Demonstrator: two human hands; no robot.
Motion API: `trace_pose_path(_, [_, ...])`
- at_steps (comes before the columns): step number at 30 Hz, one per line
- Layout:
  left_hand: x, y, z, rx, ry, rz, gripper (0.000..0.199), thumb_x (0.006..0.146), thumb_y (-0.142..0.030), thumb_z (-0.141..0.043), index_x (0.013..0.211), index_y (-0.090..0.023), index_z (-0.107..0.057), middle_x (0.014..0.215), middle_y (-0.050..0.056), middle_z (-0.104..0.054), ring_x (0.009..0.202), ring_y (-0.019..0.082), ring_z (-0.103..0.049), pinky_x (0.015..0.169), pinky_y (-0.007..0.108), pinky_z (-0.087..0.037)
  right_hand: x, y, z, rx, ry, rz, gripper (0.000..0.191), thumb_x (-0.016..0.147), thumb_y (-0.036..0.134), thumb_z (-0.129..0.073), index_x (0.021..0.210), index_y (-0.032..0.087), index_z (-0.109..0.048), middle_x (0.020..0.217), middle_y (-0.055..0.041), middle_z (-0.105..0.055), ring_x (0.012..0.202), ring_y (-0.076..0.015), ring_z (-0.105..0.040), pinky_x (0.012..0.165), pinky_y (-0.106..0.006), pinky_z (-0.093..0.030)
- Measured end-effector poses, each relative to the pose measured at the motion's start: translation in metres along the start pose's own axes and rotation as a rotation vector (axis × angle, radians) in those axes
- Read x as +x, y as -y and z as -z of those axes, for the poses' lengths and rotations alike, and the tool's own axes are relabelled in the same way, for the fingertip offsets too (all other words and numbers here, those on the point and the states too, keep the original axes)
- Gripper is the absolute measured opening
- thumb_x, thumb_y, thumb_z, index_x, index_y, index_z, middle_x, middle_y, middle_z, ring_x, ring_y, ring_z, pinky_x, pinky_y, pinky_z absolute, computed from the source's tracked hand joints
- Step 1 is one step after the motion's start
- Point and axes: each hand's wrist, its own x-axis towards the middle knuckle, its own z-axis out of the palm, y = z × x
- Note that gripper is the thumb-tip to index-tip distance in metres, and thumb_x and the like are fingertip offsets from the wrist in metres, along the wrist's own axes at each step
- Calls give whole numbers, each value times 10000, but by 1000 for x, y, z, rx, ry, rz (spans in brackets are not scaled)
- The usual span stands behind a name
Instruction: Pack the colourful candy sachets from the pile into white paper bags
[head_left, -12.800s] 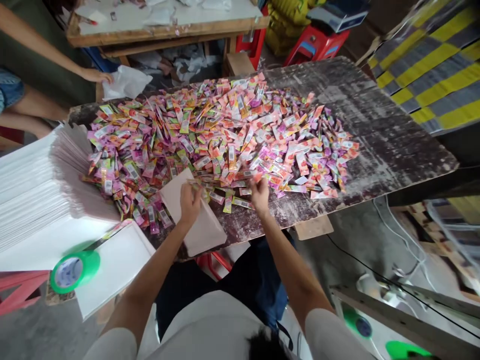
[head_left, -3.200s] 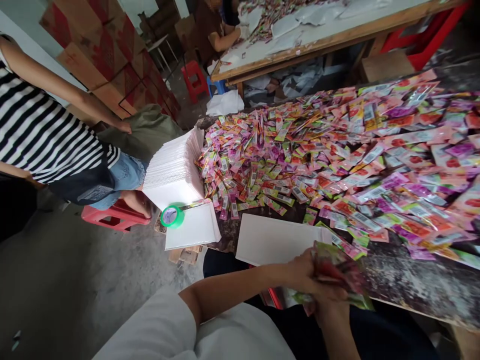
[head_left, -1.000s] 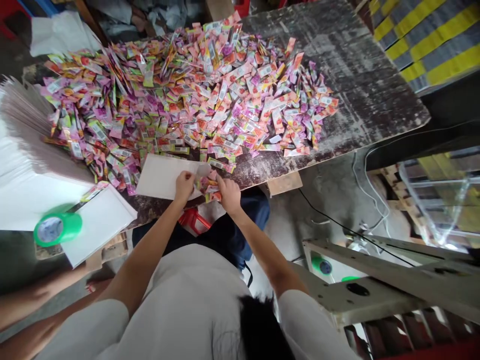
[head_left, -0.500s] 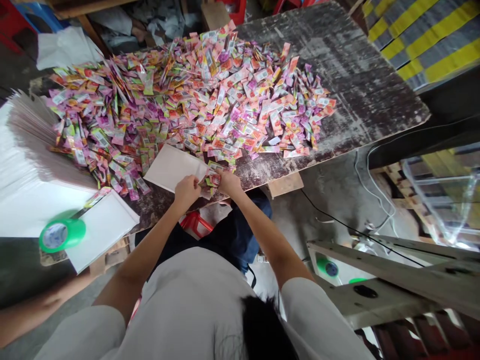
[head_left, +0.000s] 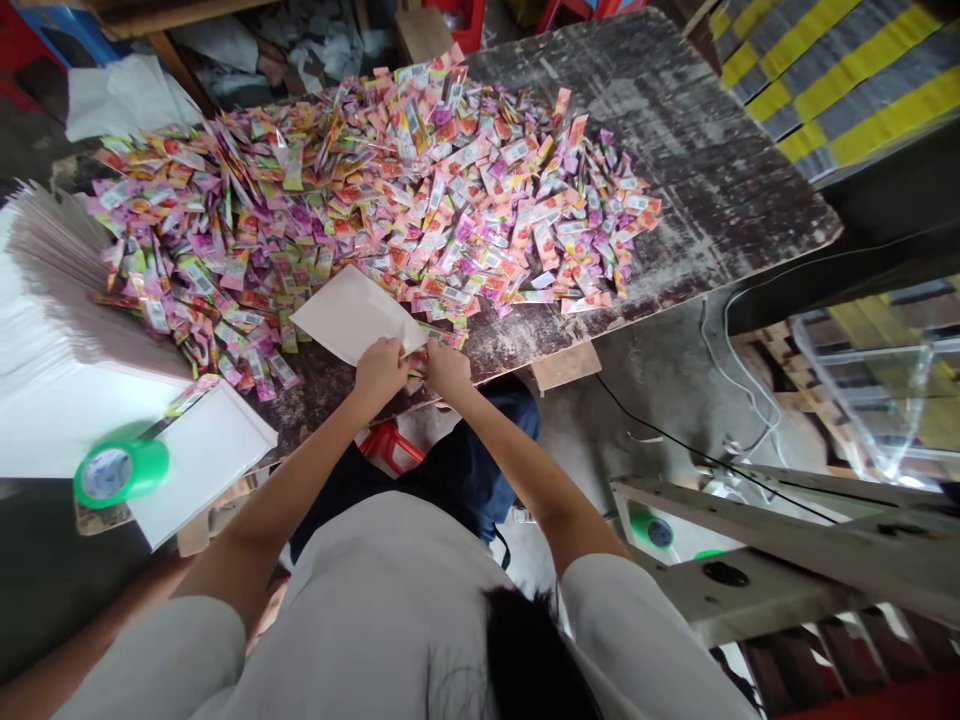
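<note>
A flat white envelope [head_left: 356, 312] lies slanted at the table's front edge, partly over a heap of small colourful sachets [head_left: 442, 200]. My left hand [head_left: 381, 374] is closed on its near right end, where the envelope opens. Close beside it, my right hand [head_left: 448, 370] is closed at that opening, on a few sachets [head_left: 415, 373] that show between the two hands. Fingers cover most of these sachets, so how far inside the envelope they sit is hidden.
A stack of white envelopes [head_left: 82, 390] stands at the left, with a green tape roll [head_left: 124, 472] and another envelope [head_left: 206, 455] in front. The dark worn table [head_left: 720, 190] stretches right. A metal frame [head_left: 750, 580] stands at lower right; wrapped yellow-striped stacks [head_left: 840, 80] lie beyond.
My hands have drawn closer together at the envelope's opening, and fewer sachets show between them. The envelope has turned slightly. Another person's arm at lower left has shifted down and blurred.
</note>
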Motion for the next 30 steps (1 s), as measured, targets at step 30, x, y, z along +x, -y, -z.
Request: trace_pose_path(30, [1, -13, -1, 98, 80, -52, 132, 844, -217, -507, 874, -174, -628, 899, 99, -678, 870, 236, -637, 742, 317, -418, 11, 23, 4, 94, 14, -171, 296, 934, 117, -448, 1206, 43, -535, 1046, -227, -668, 984, -262, -686, 748, -342, -562])
